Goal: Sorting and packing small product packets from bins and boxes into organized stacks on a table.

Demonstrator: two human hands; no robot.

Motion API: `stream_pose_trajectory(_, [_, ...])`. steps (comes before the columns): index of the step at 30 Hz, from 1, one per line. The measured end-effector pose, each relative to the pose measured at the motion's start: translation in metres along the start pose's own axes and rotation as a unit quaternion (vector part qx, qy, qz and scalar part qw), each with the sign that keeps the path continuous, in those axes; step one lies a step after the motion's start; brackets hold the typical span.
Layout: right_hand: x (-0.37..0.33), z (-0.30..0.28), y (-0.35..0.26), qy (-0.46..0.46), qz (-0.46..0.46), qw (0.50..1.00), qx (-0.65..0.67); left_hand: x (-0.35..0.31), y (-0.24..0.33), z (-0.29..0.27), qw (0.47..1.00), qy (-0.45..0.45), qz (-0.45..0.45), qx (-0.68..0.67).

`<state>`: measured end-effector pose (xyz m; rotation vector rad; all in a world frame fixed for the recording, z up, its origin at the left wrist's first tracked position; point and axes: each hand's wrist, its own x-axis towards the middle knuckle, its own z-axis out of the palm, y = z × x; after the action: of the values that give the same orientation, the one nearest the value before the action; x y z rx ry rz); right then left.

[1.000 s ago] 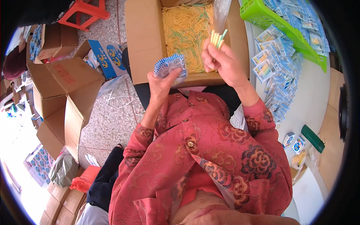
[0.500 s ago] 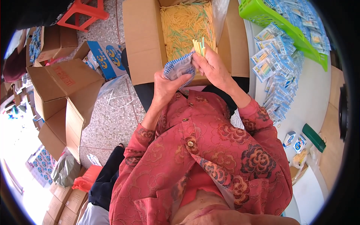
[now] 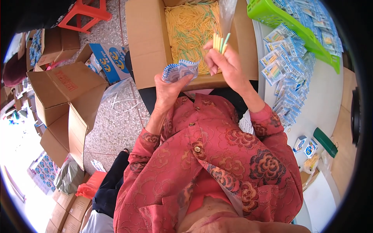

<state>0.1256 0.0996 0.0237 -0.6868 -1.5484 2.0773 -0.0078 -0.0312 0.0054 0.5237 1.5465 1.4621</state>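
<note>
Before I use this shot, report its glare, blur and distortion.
Head view: glare bleaches the lower left, around the blue-patterned sheet; head view: fisheye distortion bows edges toward a black rim; head view: the right hand looks slightly blurred, and fine print on the blue-striped packet is too soft to make out.

I record red printed lettering on a flap of the open brown carton point(image 3: 58, 89) at my left. The blue cardboard panel point(image 3: 110, 58) beyond it bears white lettering beside yellow-and-white round emblems. I note printed emblems on the two small blue-and-white boxes point(image 3: 310, 149) at right; their wording is too small for me to read. Print on the blue-edged clear packets point(image 3: 276, 70) is likewise illegible from my view.
</note>
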Motion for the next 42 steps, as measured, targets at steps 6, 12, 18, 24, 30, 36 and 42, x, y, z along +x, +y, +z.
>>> stream_pose_trajectory(6, [0.005, -0.008, -0.022, -0.020, -0.055, 0.998, 0.025, -0.001, -0.003, 0.001, 1.000, -0.018, 0.001, 0.004])
stream_pose_trajectory(12, [0.010, 0.018, -0.036, -0.091, -0.107, 0.989, 0.037, -0.003, -0.005, 0.003, 1.000, -0.013, 0.008, 0.026])
stream_pose_trajectory(18, [0.007, 0.026, -0.024, -0.081, -0.073, 0.994, 0.012, -0.003, -0.010, -0.001, 0.999, -0.021, 0.015, 0.048])
stream_pose_trajectory(24, [0.006, 0.024, -0.022, -0.082, -0.042, 0.995, 0.038, -0.005, -0.009, 0.000, 0.999, -0.043, 0.013, 0.029])
stream_pose_trajectory(30, [0.010, 0.016, -0.019, -0.090, -0.054, 0.994, 0.037, -0.008, 0.001, 0.000, 0.998, -0.054, -0.013, 0.029])
stream_pose_trajectory(36, [0.009, 0.016, -0.032, -0.079, -0.072, 0.991, 0.086, -0.008, -0.006, 0.003, 0.998, 0.002, 0.053, 0.031])
stream_pose_trajectory(42, [-0.003, 0.030, -0.036, -0.092, -0.101, 0.988, 0.078, -0.007, -0.001, 0.004, 0.997, -0.004, 0.060, 0.049])
